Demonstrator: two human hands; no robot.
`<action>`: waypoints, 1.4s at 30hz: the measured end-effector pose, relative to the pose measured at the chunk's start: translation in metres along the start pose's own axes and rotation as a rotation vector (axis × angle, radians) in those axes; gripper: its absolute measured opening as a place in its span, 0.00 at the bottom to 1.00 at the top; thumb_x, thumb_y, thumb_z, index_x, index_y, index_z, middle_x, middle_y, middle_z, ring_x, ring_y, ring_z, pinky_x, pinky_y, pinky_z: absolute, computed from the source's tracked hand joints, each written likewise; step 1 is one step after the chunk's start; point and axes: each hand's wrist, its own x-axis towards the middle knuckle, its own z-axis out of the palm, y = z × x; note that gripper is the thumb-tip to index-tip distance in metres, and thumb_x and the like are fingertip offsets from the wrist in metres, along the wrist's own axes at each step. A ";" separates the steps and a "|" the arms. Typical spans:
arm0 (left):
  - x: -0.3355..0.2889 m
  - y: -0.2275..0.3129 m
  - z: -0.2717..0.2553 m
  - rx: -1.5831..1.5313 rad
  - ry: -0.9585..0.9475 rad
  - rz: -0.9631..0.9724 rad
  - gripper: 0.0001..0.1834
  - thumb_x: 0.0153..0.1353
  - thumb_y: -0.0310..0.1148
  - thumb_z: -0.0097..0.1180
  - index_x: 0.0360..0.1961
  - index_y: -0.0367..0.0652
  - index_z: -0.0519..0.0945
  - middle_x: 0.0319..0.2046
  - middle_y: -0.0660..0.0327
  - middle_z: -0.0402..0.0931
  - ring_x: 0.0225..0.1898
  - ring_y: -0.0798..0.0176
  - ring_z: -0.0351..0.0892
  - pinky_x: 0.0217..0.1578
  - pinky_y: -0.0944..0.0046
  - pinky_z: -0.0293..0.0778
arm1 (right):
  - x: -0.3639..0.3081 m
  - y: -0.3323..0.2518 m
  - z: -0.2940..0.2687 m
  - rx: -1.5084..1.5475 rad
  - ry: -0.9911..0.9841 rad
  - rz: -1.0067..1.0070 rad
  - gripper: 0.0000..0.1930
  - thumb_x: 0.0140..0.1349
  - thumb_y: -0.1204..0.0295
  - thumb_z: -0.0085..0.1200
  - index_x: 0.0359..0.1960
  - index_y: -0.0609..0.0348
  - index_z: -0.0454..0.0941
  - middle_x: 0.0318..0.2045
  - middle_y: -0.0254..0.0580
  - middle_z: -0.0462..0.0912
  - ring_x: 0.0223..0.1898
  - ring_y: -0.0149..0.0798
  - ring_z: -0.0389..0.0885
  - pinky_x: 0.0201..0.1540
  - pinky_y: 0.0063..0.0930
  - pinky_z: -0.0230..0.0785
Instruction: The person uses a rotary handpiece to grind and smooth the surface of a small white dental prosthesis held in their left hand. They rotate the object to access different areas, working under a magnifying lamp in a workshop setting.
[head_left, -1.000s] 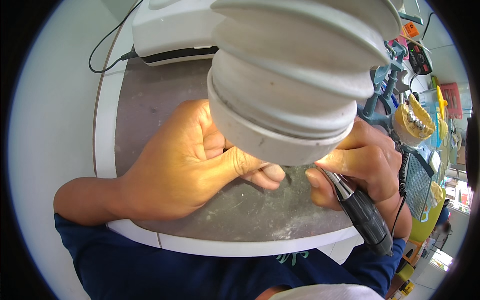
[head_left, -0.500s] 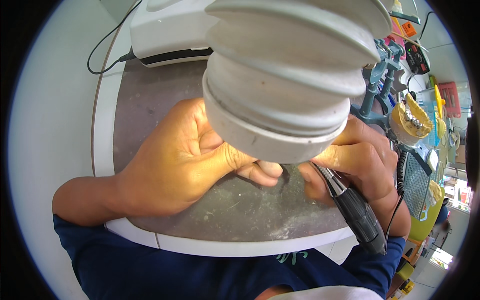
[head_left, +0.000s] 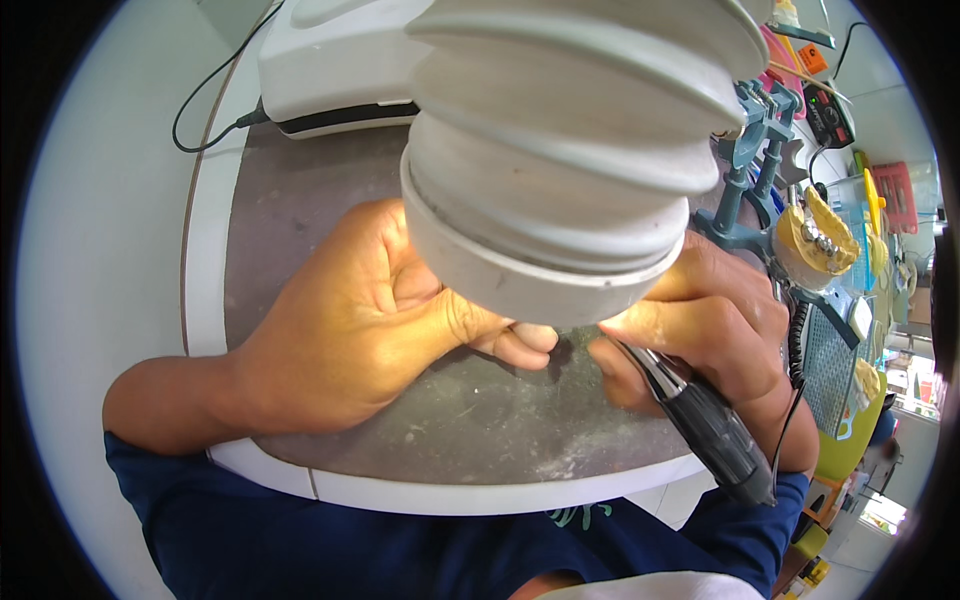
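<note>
In the head view my right hand [head_left: 715, 330] is closed around a black and silver rotary handpiece [head_left: 712, 432]. Its rear end slants down toward me, while the working tip is hidden. My left hand [head_left: 350, 320] is bent with thumb and fingers drawn together; whatever they pinch, if anything, is covered by the hose. Directly above both hands hangs a wide, ribbed, off-white suction hose [head_left: 560, 180] with a round rim, hiding most fingertips. A bright light falls on the fingers beneath it.
The dusty grey bench top [head_left: 500, 430] has a white edge. A white machine [head_left: 340, 70] with a cable stands far left. On the right are a blue-grey articulator [head_left: 752, 170], a yellow dental cast with metal teeth [head_left: 818, 240], a coiled cord [head_left: 797, 340] and a black control box [head_left: 828, 115].
My right hand and the handpiece have shifted slightly left. The hose also appears a little farther left. My left hand stays almost in place.
</note>
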 end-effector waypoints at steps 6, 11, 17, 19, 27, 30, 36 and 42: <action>0.000 -0.001 0.000 0.031 -0.008 0.033 0.27 0.66 0.26 0.52 0.64 0.31 0.61 0.46 0.52 0.75 0.43 0.61 0.80 0.48 0.61 0.80 | 0.000 0.000 -0.001 0.015 0.008 -0.017 0.18 0.53 0.75 0.67 0.43 0.60 0.74 0.35 0.51 0.82 0.37 0.50 0.85 0.37 0.37 0.77; 0.001 -0.001 0.000 0.053 -0.006 0.039 0.26 0.67 0.26 0.52 0.63 0.31 0.62 0.46 0.52 0.75 0.43 0.62 0.80 0.47 0.62 0.80 | -0.001 -0.001 -0.001 0.025 0.040 -0.004 0.17 0.53 0.75 0.68 0.42 0.60 0.74 0.35 0.50 0.82 0.37 0.50 0.85 0.37 0.37 0.77; 0.001 -0.001 0.000 0.089 -0.011 0.052 0.25 0.67 0.25 0.51 0.63 0.30 0.62 0.46 0.52 0.75 0.43 0.62 0.80 0.47 0.61 0.80 | 0.001 -0.001 -0.001 0.016 0.021 0.004 0.16 0.52 0.74 0.68 0.41 0.58 0.74 0.34 0.49 0.81 0.37 0.50 0.85 0.37 0.36 0.78; -0.002 0.001 0.002 0.104 -0.011 0.061 0.25 0.67 0.25 0.50 0.63 0.31 0.62 0.46 0.52 0.76 0.43 0.62 0.80 0.47 0.62 0.80 | 0.000 -0.003 -0.001 0.050 0.053 0.028 0.16 0.52 0.75 0.68 0.40 0.57 0.75 0.34 0.49 0.81 0.37 0.50 0.85 0.38 0.36 0.78; -0.001 0.000 0.002 0.049 0.010 0.046 0.25 0.67 0.25 0.50 0.64 0.31 0.61 0.46 0.52 0.76 0.43 0.61 0.80 0.48 0.61 0.80 | 0.002 -0.002 0.001 0.010 0.038 0.019 0.17 0.50 0.77 0.69 0.41 0.57 0.75 0.35 0.47 0.82 0.39 0.50 0.84 0.39 0.37 0.78; -0.001 -0.002 0.001 0.059 0.008 0.056 0.25 0.67 0.25 0.50 0.63 0.31 0.62 0.46 0.52 0.76 0.43 0.60 0.81 0.47 0.61 0.80 | 0.004 -0.002 0.000 -0.002 0.016 0.013 0.18 0.49 0.77 0.70 0.41 0.56 0.76 0.35 0.47 0.82 0.39 0.49 0.85 0.38 0.36 0.78; -0.001 -0.001 0.001 0.062 0.018 0.037 0.24 0.67 0.24 0.50 0.63 0.31 0.62 0.46 0.51 0.76 0.43 0.60 0.80 0.47 0.61 0.80 | 0.003 -0.001 0.001 -0.005 0.017 0.007 0.19 0.48 0.78 0.69 0.42 0.57 0.76 0.36 0.47 0.82 0.40 0.50 0.85 0.40 0.37 0.78; -0.001 -0.001 0.000 0.071 0.017 0.035 0.25 0.67 0.25 0.50 0.63 0.32 0.62 0.46 0.52 0.76 0.43 0.61 0.80 0.48 0.60 0.80 | 0.005 -0.004 -0.002 0.018 -0.013 0.012 0.20 0.48 0.80 0.69 0.43 0.58 0.76 0.37 0.49 0.82 0.42 0.52 0.84 0.43 0.37 0.77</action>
